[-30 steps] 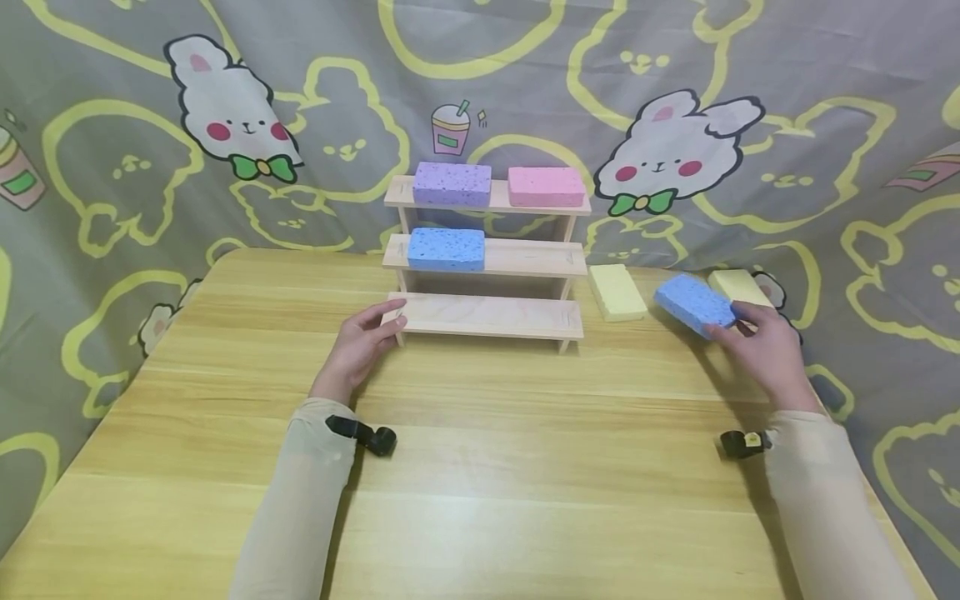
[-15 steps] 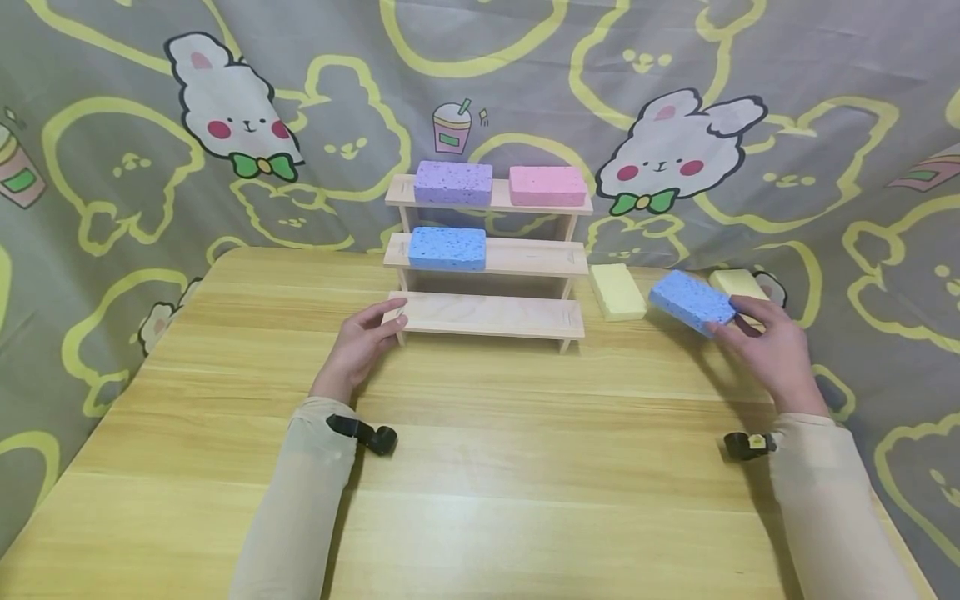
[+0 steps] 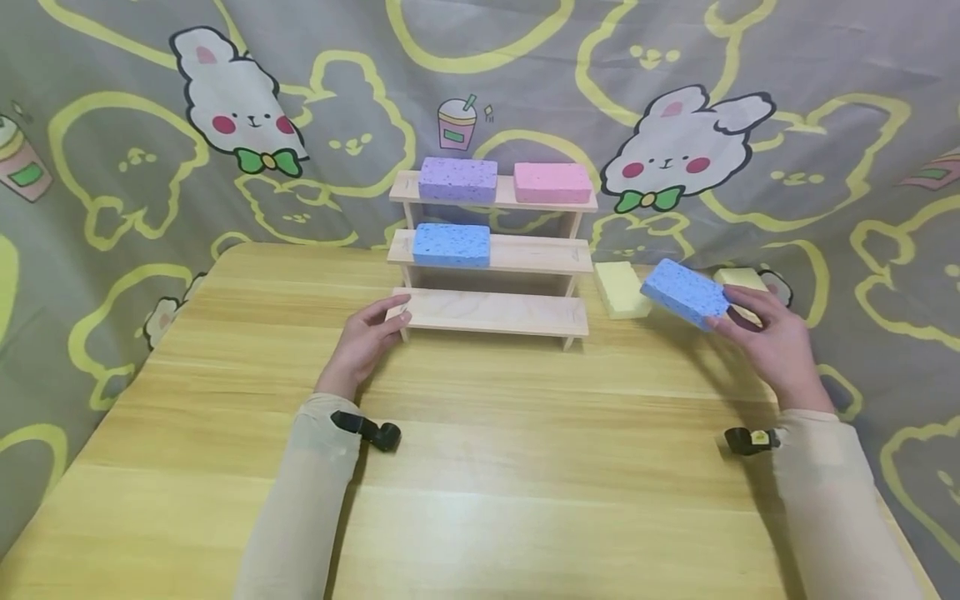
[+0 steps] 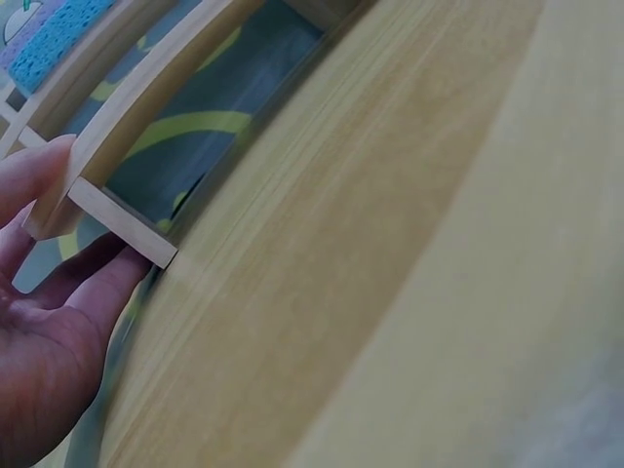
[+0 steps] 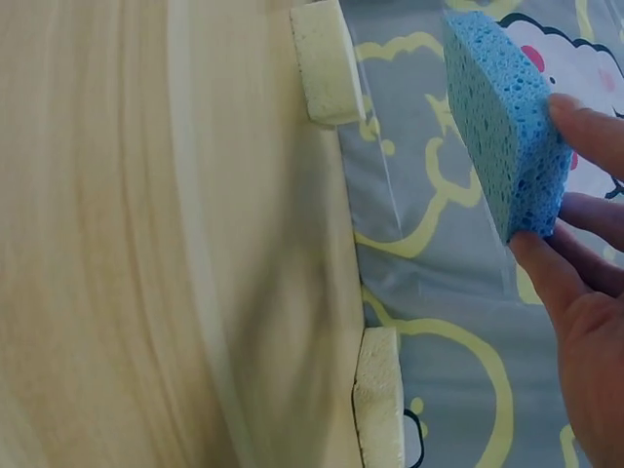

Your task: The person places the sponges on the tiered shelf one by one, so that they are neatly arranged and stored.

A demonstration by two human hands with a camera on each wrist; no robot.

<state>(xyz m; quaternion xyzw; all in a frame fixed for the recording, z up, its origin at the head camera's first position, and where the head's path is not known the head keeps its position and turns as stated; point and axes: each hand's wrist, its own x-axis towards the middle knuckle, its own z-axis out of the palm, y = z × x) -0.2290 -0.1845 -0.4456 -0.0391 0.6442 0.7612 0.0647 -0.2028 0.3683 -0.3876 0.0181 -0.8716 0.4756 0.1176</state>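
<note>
A blue sponge (image 3: 684, 292) is pinched at its near right end by my right hand (image 3: 776, 346), raised over the table and tilted. The right wrist view shows the thumb and fingers at the end of the same blue sponge (image 5: 507, 127). My left hand (image 3: 362, 346) grips the left end of the lowest board of a three-step wooden rack (image 3: 487, 312). In the left wrist view, the thumb is on top of the rack's board (image 4: 127, 117) and fingers are beneath, by its leg. A second blue sponge (image 3: 452, 245) lies on the left of the middle step.
On the top step sit a purple sponge (image 3: 458, 179) and a pink sponge (image 3: 552, 182). Right of the rack, a yellow sponge (image 3: 619, 292) lies on the table (image 3: 525, 467); another yellow sponge (image 3: 742, 279) is partly behind my right hand. A patterned curtain (image 3: 517, 75) hangs behind.
My right hand has lifted the blue sponge slightly up and leftward, so it now overlaps the nearer yellow sponge's edge. My left hand keeps its hold on the rack.
</note>
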